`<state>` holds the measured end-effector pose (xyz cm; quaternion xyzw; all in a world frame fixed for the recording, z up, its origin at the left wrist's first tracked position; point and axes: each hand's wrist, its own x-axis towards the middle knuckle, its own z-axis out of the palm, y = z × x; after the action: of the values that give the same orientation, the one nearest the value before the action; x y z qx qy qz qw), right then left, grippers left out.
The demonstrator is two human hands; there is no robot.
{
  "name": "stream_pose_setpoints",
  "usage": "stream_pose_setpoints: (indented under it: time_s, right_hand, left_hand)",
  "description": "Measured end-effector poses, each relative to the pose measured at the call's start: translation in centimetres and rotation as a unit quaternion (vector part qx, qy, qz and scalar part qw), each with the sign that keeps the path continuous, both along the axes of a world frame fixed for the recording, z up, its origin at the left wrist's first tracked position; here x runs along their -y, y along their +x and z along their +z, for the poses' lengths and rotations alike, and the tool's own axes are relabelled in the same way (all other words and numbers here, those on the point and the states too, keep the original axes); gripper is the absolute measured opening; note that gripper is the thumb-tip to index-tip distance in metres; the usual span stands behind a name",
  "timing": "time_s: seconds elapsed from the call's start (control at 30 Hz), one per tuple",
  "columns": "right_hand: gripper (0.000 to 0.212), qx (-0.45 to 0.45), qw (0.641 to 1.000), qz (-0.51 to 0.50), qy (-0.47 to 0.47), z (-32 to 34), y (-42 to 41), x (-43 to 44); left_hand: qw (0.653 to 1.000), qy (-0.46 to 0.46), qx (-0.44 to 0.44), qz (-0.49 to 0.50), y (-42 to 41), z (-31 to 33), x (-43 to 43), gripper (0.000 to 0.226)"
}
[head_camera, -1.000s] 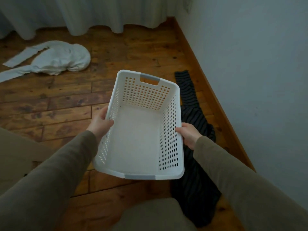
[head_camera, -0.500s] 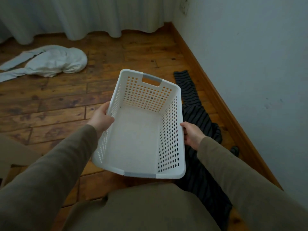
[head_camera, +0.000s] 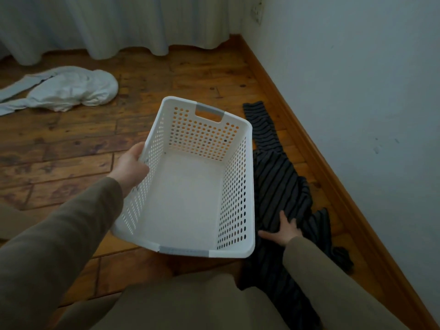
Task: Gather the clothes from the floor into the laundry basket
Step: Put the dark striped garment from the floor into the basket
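Half a second before, both our hands held the laundry basket; now our right hand has left its side and lies on the striped garment on the floor. The basket is white, full of holes, with grey handles, empty, and tilted above the boards. Our left hand alone holds it, fingers closed over the left rim. The right hand's fingers are spread flat on the dark striped cloth, just beside the basket, near the wall. A white garment lies well apart, near the curtain.
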<state>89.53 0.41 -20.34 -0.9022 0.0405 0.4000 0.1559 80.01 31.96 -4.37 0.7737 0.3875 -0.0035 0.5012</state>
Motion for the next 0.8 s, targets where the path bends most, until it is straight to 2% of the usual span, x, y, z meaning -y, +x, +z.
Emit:
stream_pose_setpoints:
  time_s: [0.1, 0.2, 0.27, 0.37, 0.47, 0.6, 0.8]
  right_hand:
    - [0.119, -0.015, 1.000, 0.015, -0.020, -1.5, -0.2, -0.5]
    - [0.109, 0.007, 0.996, 0.055, -0.071, -2.4, 0.0, -0.9]
    - [0.089, 0.039, 0.994, 0.060, -0.082, -3.0, -0.2, -0.9]
    - [0.051, 0.135, 0.985, 0.058, -0.086, -3.8, -0.5, -0.1]
    - [0.038, 0.190, 0.982, -0.022, -0.003, -3.6, -0.1, 1.3]
    - [0.037, 0.158, 0.968, -0.130, 0.143, -0.5, 1.1, 2.8]
    - [0.044, 0.154, 0.887, -0.292, 0.324, 5.8, 2.3, 4.3]
  left_hand:
    - [1.000, 0.025, -0.001, -0.011, 0.2, -0.2, 0.1, 0.059]
    - [0.999, 0.035, 0.003, -0.017, 0.5, 0.0, 0.2, 0.058]
    - [0.999, 0.042, -0.001, -0.021, 0.7, -0.3, 0.4, 0.058]
    - [0.998, 0.045, -0.009, -0.034, 0.6, -0.9, 1.0, 0.054]
    - [0.999, 0.037, -0.013, -0.030, 0.2, -1.0, 1.2, 0.054]
    - [0.999, 0.039, -0.006, -0.021, 0.2, -0.7, 0.8, 0.057]
    - [0.998, 0.047, -0.013, -0.029, 0.2, -1.0, 1.2, 0.056]
